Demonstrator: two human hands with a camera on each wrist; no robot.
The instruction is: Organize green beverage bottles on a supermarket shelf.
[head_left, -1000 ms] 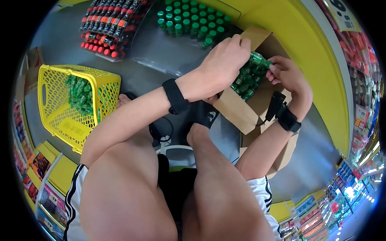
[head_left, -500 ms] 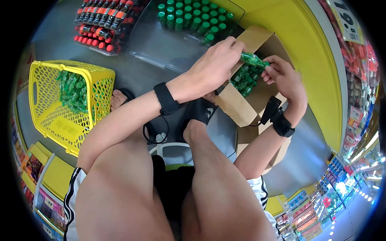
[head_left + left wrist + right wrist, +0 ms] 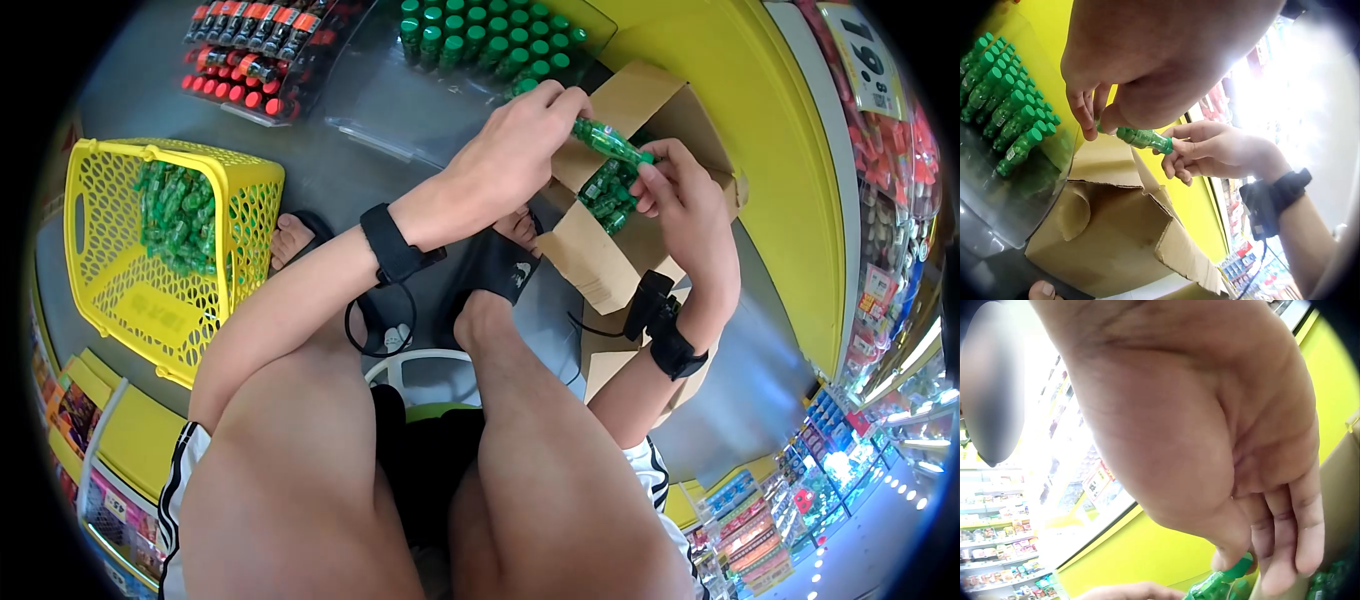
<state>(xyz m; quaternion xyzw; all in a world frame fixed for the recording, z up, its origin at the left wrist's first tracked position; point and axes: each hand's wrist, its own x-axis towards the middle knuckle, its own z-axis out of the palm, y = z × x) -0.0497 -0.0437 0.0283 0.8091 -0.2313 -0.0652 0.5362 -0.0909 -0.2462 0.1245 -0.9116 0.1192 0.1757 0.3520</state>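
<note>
A small green plastic bottle (image 3: 606, 139) with a green cap lies tilted between my two hands over the open cardboard box (image 3: 590, 262). My left hand (image 3: 515, 150) pinches its base end. At the other end, the thumb and fingers of my right hand (image 3: 690, 200) pinch the cap, as the left wrist view also shows at the bottle (image 3: 1142, 138). Several more green bottles (image 3: 606, 192) lie heaped inside the box below. In the right wrist view, the green cap (image 3: 1238, 567) shows at my right thumb tip.
A yellow basket (image 3: 230, 170) on the left holds many similar green bottles. Behind stands a clear tray (image 3: 385, 135) with rows of green-capped bottles (image 3: 490, 35), beside red-capped dark bottles (image 3: 240, 92). A yellow shelf panel (image 3: 770, 190) borders the box.
Both hands have shifted to the left in the head view with the bottle between them, and it shows more fully now. Their hold at its two ends looks the same.
</note>
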